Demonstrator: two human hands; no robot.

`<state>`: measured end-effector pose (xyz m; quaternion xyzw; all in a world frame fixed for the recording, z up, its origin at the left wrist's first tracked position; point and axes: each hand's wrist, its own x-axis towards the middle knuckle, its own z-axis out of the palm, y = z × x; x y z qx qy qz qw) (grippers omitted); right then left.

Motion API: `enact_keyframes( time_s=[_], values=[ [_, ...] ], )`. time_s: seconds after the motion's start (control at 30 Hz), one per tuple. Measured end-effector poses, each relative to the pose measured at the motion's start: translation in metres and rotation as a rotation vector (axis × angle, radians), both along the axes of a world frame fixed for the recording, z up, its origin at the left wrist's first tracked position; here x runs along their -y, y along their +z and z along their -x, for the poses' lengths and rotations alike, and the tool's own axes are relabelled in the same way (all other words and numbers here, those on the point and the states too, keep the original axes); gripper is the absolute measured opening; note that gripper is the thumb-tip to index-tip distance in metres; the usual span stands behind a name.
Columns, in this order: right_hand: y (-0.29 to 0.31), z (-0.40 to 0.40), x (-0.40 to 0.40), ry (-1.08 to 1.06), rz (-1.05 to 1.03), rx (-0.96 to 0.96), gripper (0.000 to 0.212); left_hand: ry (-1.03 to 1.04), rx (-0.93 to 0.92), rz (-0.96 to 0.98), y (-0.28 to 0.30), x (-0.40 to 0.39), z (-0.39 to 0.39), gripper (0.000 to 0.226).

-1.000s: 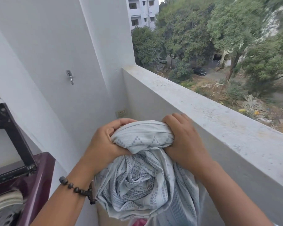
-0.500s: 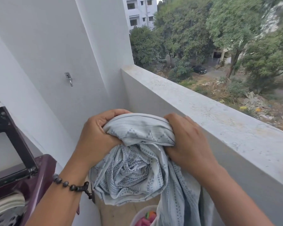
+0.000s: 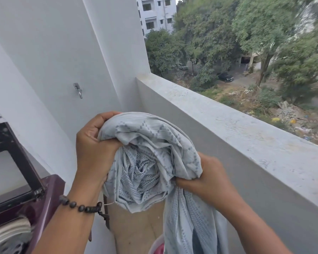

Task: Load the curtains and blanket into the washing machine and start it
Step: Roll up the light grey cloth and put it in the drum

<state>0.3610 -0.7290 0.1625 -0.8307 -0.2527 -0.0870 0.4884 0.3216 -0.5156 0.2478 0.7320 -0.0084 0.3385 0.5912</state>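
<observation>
I hold a bunched pale blue-grey patterned curtain (image 3: 145,162) in front of me at chest height. My left hand (image 3: 94,145), with a dark bead bracelet on its wrist, grips the top left of the bundle. My right hand (image 3: 207,178) grips a fold at the bundle's lower right, and a long tail of cloth hangs down below it. The maroon top-loading washing machine (image 3: 46,198) stands at the lower left with its dark lid (image 3: 13,158) raised. Part of its drum rim shows at the bottom left corner.
A concrete balcony parapet (image 3: 237,129) runs along the right, with trees and a street below. White walls close the left and back; a metal hook (image 3: 78,89) sticks out of the wall. A basket rim with pink cloth (image 3: 157,247) shows at the bottom.
My right hand has slid from the top of the bundle down to its lower right. My left hand has lifted the top of the cloth a little higher.
</observation>
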Motion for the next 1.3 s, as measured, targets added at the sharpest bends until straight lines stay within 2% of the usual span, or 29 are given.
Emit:
enact_keyframes(
  time_s=[0.07, 0.1, 0.2, 0.27, 0.37, 0.4, 0.47, 0.53, 0.6, 0.7, 0.73, 0.77, 0.83, 0.97, 1.03, 1.1, 1.17, 1.2, 1.23, 1.3],
  values=[
    [0.001, -0.007, 0.004, -0.027, 0.044, 0.086, 0.032, -0.024, -0.005, -0.021, 0.001, -0.001, 0.0, 0.038],
    [0.004, -0.012, 0.009, 0.029, 0.066, 0.078, 0.032, -0.026, -0.013, -0.026, 0.001, -0.002, 0.0, 0.038],
    [0.015, -0.026, 0.027, 0.319, 0.116, -0.113, 0.043, -0.013, -0.028, -0.014, 0.002, -0.004, 0.001, 0.039],
    [0.014, -0.029, 0.03, 0.423, 0.015, -0.213, 0.055, -0.006, -0.017, 0.024, -0.001, -0.004, 0.0, 0.041],
    [0.001, -0.022, 0.022, 0.505, -0.37, -0.409, 0.083, 0.023, 0.032, 0.142, -0.005, -0.004, -0.002, 0.042],
    [-0.005, -0.019, 0.02, 0.511, -0.414, -0.421, 0.095, 0.024, 0.051, 0.193, -0.007, -0.004, -0.004, 0.037],
    [-0.022, -0.013, 0.013, 0.507, -0.369, -0.415, 0.116, 0.014, 0.071, 0.317, -0.006, -0.002, -0.003, 0.025],
    [-0.038, -0.005, 0.005, 0.51, -0.352, -0.474, 0.128, -0.005, 0.094, 0.455, -0.007, -0.002, -0.004, 0.026],
    [-0.044, 0.002, -0.007, 0.534, -0.408, -0.523, 0.116, -0.051, 0.083, 0.571, -0.015, -0.006, -0.006, 0.023],
    [-0.039, 0.0, -0.017, 0.358, -0.566, -0.51, 0.083, -0.118, -0.048, 0.759, -0.031, -0.003, -0.006, 0.09],
    [-0.035, -0.004, -0.015, 0.326, -0.611, -0.477, 0.077, -0.142, -0.099, 0.775, -0.036, -0.001, -0.002, 0.097],
    [-0.031, -0.01, -0.012, 0.324, -0.632, -0.44, 0.073, -0.148, -0.15, 0.747, -0.041, -0.001, 0.001, 0.089],
    [-0.02, -0.022, -0.002, 0.334, -0.617, -0.398, 0.068, -0.184, -0.231, 0.57, -0.044, -0.005, 0.007, 0.072],
    [0.007, -0.04, 0.017, 0.311, -0.453, -0.312, 0.07, -0.315, -0.449, 0.083, -0.028, -0.025, 0.03, 0.128],
    [0.022, -0.043, 0.02, 0.276, -0.221, -0.199, 0.064, -0.25, -0.528, -0.234, -0.014, -0.025, 0.036, 0.139],
    [0.036, -0.042, 0.013, 0.299, 0.003, -0.077, 0.053, -0.209, -0.517, -0.593, -0.005, -0.01, 0.033, 0.144],
    [0.047, -0.04, 0.002, 0.386, 0.11, 0.016, 0.047, -0.175, -0.494, -0.893, -0.005, 0.007, 0.023, 0.144],
    [0.051, -0.039, -0.003, 0.429, 0.13, 0.037, 0.047, -0.157, -0.471, -0.955, -0.008, 0.012, 0.017, 0.141],
    [0.054, -0.039, -0.007, 0.453, 0.142, 0.046, 0.049, -0.15, -0.43, -0.937, -0.011, 0.013, 0.013, 0.133],
    [0.056, -0.04, -0.008, 0.46, 0.136, 0.023, 0.058, -0.15, -0.303, -0.792, -0.014, 0.01, 0.009, 0.104]
  ],
)
